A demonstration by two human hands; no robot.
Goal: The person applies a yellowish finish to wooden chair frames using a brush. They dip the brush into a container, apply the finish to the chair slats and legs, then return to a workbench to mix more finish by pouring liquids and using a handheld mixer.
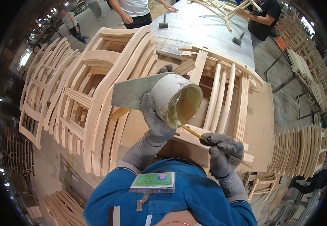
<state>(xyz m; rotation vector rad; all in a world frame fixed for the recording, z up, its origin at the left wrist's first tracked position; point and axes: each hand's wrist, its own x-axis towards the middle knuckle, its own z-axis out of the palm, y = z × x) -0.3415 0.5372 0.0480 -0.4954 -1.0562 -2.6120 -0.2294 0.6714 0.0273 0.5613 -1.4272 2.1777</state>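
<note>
My left hand (153,113), in a grey glove, is wrapped round a pale, crusted cup (163,96) with a flat grey-green plate (131,91) sticking out to its left. The cup tilts toward the right, and a yellowish, glue-like liquid shows inside. My right hand (225,152), also gloved, pinches a thin wooden stick (194,133). The stick's whitish tip touches the cup's lower rim. Just beyond lies a wooden chair frame (220,94) with round spindles. A yellowish wood end (119,113) pokes out under the plate; the cup hides where it leads.
Curved chair frames (109,86) stand stacked on my left, with more frames (299,150) at right. A metal-topped table (205,26) ahead carries two dark mallets (163,25). Two people stand at it; the right one handles a wooden frame (231,13). Another person stands far left.
</note>
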